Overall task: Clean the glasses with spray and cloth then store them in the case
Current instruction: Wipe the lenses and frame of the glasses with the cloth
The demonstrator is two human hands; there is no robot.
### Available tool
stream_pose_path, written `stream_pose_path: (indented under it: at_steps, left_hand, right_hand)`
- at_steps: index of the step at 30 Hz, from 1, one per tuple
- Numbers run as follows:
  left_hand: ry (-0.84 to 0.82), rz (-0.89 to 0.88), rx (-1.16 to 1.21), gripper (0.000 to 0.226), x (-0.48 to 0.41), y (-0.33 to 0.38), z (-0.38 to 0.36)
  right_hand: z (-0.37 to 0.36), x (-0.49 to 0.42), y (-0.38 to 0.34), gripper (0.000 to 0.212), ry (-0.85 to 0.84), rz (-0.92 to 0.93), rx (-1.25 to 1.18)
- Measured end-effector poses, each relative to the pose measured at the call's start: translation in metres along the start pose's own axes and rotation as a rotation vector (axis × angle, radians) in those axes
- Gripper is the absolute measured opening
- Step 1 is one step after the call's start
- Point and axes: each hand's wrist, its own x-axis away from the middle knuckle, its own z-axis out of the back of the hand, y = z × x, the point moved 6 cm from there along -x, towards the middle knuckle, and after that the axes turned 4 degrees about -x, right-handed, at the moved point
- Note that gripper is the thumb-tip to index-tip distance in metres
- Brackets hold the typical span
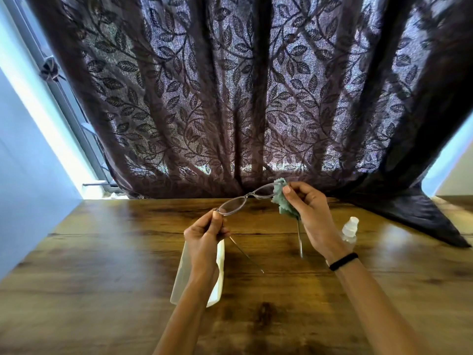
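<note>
We find the left hand [207, 231] with thumb and fingers drawn together, pinching the glasses [245, 201] at their left hinge. The right hand [311, 216] pinches a green cloth [281, 203] over the right lens, most of which it hides. The glasses are held above the table [102, 252]. Their long axis rises from lower left to upper right, and both temples are unfolded, pointing back toward the person. Below the glasses lies the white case [220, 265], partly covered by the left forearm. Right of the glasses is a pale spray bottle [349, 230], blurred, its lower part behind the right wrist. Behind the glasses hangs a leaf-patterned curtain [230, 98].
</note>
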Motion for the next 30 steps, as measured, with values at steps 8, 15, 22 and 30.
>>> stream_pose_path:
  at_steps: [8, 15, 22, 30]
  left_hand:
    - [0.115, 0.046, 0.187, 0.014, 0.001, -0.002, 0.001]
    - [0.202, 0.068, 0.326, 0.017, -0.003, 0.0, 0.001]
    - [0.195, 0.083, 0.286, 0.016, -0.002, -0.007, 0.006]
    - [0.029, 0.033, 0.041, 0.018, -0.001, -0.011, 0.016]
  right_hand:
    - [0.01, 0.008, 0.015, 0.022, 0.079, -0.039, 0.002]
    - [0.015, 0.025, 0.044, 0.019, 0.194, -0.146, -0.139]
    - [0.018, 0.04, 0.064, 0.025, 0.253, -0.217, -0.211]
    - [0.03, 0.019, 0.033, 0.014, 0.208, -0.034, 0.077]
